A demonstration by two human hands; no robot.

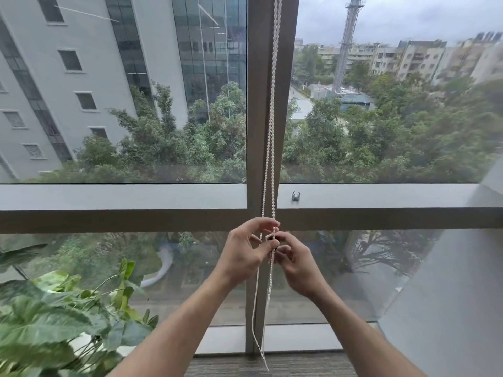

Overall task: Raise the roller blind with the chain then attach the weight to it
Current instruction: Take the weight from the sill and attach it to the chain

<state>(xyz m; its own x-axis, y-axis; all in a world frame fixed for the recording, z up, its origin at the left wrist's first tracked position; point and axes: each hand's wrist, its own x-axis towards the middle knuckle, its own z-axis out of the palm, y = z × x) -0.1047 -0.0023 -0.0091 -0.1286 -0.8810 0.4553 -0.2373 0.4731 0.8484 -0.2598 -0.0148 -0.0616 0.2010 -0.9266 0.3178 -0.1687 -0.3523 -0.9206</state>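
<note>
Both your hands meet at the bead chain before the window mullion. Your left hand and right hand pinch it together around a small dark piece, too hidden to identify.

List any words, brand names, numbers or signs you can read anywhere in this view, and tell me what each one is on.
None: no readable text shows anywhere.
The bead chain, both hands and the small dark piece pinched between them carry no visible markings.
The metal clip on the window frame shows no lettering.
The buildings and tower outside are too distant and blurred to show any signs.
</note>
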